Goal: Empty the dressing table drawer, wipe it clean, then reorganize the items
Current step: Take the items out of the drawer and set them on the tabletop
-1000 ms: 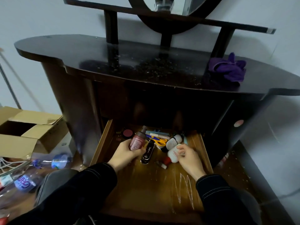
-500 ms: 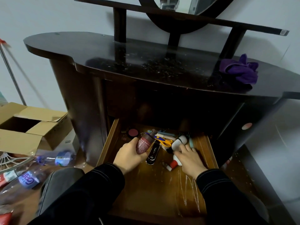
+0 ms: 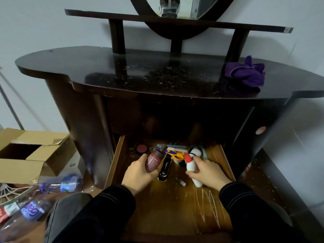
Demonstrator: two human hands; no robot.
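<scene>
The wooden drawer (image 3: 175, 213) of the dark dressing table (image 3: 105, 72) is pulled open. My left hand (image 3: 138, 174) grips a maroon bottle (image 3: 155, 159) lifted just above the drawer floor. My right hand (image 3: 208, 172) holds a white bottle with a red cap (image 3: 191, 166). Still lying in the drawer are a black oblong case (image 3: 164, 170), yellow-handled scissors (image 3: 176, 155), a round red compact (image 3: 142, 148), another white container (image 3: 196, 152), some pens (image 3: 177, 147) and a small white cap (image 3: 182, 183).
A crumpled purple cloth (image 3: 245, 73) lies on the right of the dusty tabletop. An open cardboard box (image 3: 26, 155) and plastic water bottles (image 3: 57, 185) sit on the floor to the left. A mirror (image 3: 178, 7) stands above a narrow shelf (image 3: 175, 21).
My right hand has picked the white red-capped bottle up off the drawer floor. My left hand has raised the maroon bottle slightly. The camera view has tilted upward.
</scene>
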